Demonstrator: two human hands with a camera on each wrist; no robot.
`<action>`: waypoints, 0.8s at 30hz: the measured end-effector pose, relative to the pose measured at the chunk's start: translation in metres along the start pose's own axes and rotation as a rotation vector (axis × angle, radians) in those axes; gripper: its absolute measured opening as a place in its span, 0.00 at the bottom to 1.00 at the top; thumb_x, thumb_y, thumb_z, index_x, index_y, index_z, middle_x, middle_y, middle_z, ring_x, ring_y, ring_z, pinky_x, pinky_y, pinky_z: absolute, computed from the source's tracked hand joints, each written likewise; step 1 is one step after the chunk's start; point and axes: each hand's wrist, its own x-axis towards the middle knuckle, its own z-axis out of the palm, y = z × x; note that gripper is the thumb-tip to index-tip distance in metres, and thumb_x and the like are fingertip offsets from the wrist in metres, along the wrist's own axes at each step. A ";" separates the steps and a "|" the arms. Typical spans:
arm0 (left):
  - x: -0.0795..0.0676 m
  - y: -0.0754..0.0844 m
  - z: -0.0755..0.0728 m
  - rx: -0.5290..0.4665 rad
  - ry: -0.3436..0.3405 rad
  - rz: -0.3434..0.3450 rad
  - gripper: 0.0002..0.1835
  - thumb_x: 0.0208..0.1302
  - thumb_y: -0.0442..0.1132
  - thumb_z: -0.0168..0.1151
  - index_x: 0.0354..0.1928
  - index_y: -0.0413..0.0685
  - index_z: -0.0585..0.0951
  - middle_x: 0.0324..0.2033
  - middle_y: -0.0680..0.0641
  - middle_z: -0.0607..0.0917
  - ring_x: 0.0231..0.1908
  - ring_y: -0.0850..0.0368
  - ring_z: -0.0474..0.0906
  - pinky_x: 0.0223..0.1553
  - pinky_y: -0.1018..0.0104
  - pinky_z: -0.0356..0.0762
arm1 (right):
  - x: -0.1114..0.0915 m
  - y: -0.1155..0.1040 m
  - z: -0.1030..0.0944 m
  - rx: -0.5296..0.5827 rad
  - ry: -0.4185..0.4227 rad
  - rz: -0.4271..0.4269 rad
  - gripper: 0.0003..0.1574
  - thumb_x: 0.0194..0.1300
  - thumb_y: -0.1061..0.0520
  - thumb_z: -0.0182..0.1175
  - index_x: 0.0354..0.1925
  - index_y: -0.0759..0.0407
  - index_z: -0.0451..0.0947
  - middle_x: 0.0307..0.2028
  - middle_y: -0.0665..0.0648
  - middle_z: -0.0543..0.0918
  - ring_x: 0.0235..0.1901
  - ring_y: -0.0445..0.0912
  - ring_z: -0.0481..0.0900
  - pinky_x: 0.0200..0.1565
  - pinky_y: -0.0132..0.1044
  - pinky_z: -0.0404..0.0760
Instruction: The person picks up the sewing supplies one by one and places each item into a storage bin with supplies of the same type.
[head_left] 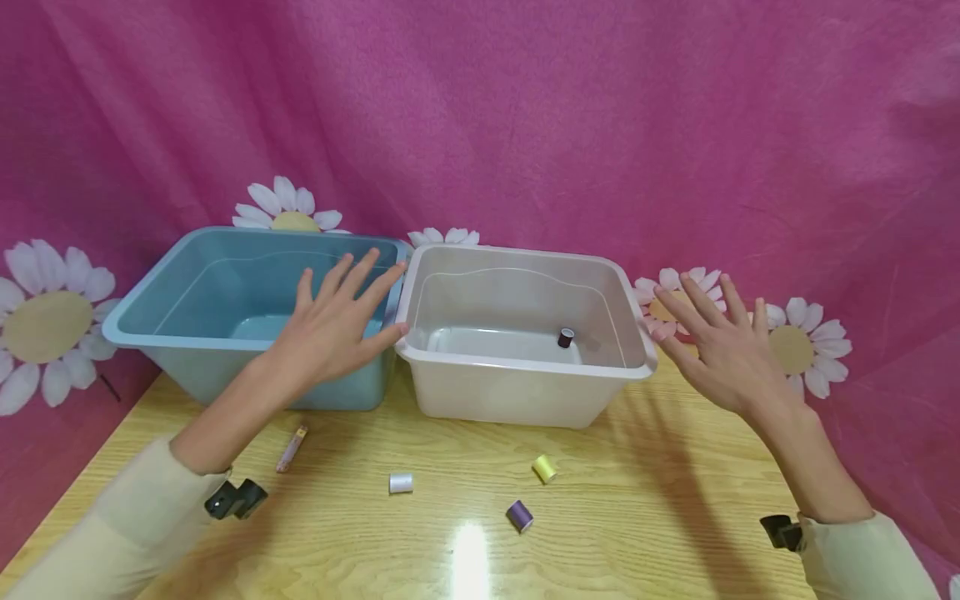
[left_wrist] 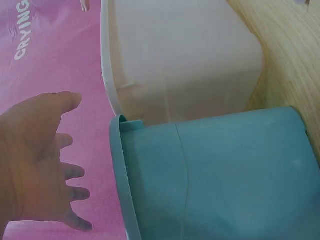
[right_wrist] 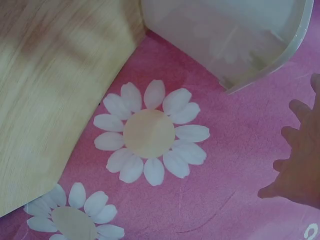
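With its fingers spread and straight, the left hand [head_left: 330, 321] hovers over the front right part of a blue plastic bin [head_left: 255, 343] and holds nothing. The left wrist view shows this hand [left_wrist: 42, 160] apart from the bin rims. To the right of a whitish plastic bin [head_left: 510, 387], the right hand [head_left: 723, 354] is raised with fingers spread, also holding nothing. A dark brown thread spool [head_left: 566, 337] lies inside the whitish bin. On the table in front are a white thread spool [head_left: 401, 483], a yellow one [head_left: 544, 469] and a purple one [head_left: 520, 516].
A slim printed stick [head_left: 292, 449] of unclear kind lies on the wooden table [head_left: 337, 542] before the blue bin. The two bins stand side by side at the table's back. Behind them hangs a pink cloth [head_left: 525, 125] with white daisies.
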 end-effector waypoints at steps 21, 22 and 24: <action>-0.027 0.009 -0.001 -0.067 -0.007 0.049 0.39 0.62 0.60 0.52 0.71 0.62 0.50 0.68 0.44 0.54 0.66 0.42 0.48 0.58 0.34 0.45 | -0.002 -0.016 0.018 0.066 0.010 -0.156 0.34 0.68 0.40 0.46 0.69 0.38 0.53 0.69 0.51 0.53 0.68 0.55 0.36 0.58 0.66 0.29; -0.028 0.009 -0.001 -0.067 -0.011 0.049 0.39 0.62 0.60 0.52 0.71 0.62 0.50 0.68 0.44 0.54 0.66 0.42 0.49 0.58 0.35 0.45 | -0.002 -0.017 0.020 0.067 0.007 -0.162 0.34 0.68 0.40 0.46 0.69 0.38 0.52 0.69 0.52 0.53 0.69 0.54 0.35 0.59 0.65 0.29; -0.031 0.009 -0.001 -0.072 -0.010 0.055 0.39 0.62 0.59 0.53 0.71 0.61 0.50 0.68 0.44 0.56 0.66 0.43 0.50 0.59 0.35 0.47 | -0.002 -0.019 0.023 0.066 0.002 -0.174 0.34 0.68 0.40 0.46 0.69 0.38 0.52 0.69 0.53 0.54 0.69 0.54 0.35 0.60 0.63 0.28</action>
